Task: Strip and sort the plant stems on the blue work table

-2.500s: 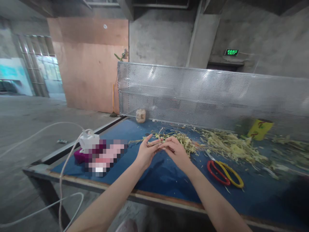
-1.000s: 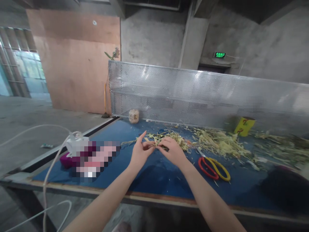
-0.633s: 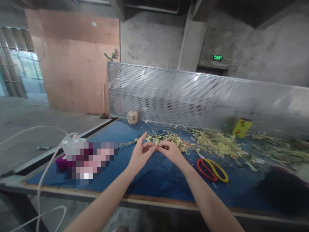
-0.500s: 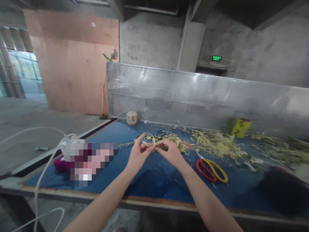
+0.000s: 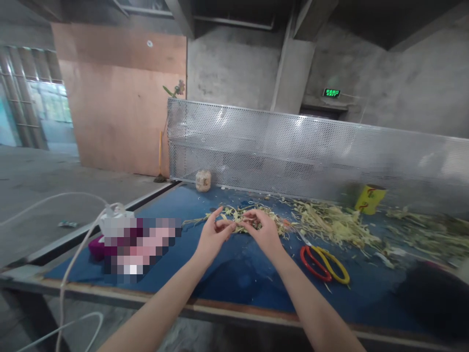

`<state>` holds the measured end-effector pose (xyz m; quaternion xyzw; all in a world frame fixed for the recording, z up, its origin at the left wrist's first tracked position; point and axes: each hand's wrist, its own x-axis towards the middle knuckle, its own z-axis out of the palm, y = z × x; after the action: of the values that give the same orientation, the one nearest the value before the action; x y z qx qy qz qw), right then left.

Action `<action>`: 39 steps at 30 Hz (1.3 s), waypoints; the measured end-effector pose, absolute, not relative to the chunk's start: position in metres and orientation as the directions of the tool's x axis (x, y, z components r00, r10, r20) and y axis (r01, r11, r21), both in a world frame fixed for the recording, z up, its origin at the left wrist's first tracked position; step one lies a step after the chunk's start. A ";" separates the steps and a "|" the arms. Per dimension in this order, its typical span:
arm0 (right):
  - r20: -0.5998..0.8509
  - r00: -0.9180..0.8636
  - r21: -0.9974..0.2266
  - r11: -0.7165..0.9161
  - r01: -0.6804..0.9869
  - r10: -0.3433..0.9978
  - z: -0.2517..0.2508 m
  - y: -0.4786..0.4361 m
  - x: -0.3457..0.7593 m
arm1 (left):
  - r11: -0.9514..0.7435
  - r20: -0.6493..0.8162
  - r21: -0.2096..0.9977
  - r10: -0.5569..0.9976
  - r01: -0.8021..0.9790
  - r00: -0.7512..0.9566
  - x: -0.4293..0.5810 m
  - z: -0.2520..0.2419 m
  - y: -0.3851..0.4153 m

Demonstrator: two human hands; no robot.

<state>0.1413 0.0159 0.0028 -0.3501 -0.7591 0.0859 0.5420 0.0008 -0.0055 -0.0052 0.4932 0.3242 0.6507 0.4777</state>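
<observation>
Above the blue tabletop point(image 5: 234, 278), my left hand point(image 5: 214, 233) and my right hand point(image 5: 264, 229) are close together, thumbs and fingertips pinched. A thin pale plant stem seems to run between them, mostly covered by the fingers. The left index finger points up, off the pinch. Just behind the hands lies a loose heap of yellowish plant scraps point(image 5: 271, 215). To the right of my right hand rest scissors point(image 5: 346, 279) with one red and one yellow handle, their blades towards the scraps.
More stripped stalks point(image 5: 333, 222) spread across the right, near a yellow roll point(image 5: 371, 199). A whitish lump point(image 5: 202, 181) stands by the perforated metal screen point(image 5: 256, 146). At left are a white cable point(image 5: 70, 278) and a blurred-out pink item point(image 5: 154, 242). A dark object point(image 5: 436, 298) sits front right.
My fingertips have drawn slightly apart, with the right hand's fingers lifted a little. The whole view has shifted slightly, so things appear a bit lower and further right.
</observation>
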 end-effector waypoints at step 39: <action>0.508 -0.402 -0.790 0.598 0.134 0.762 0.004 0.024 0.148 | -0.375 0.378 0.925 0.907 -0.053 0.183 0.002 -0.015 -0.003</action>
<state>0.1477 0.0243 0.0039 -0.2925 -0.7652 0.3397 0.4620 0.0025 -0.0031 -0.0153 0.6283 0.3398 0.5412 0.4438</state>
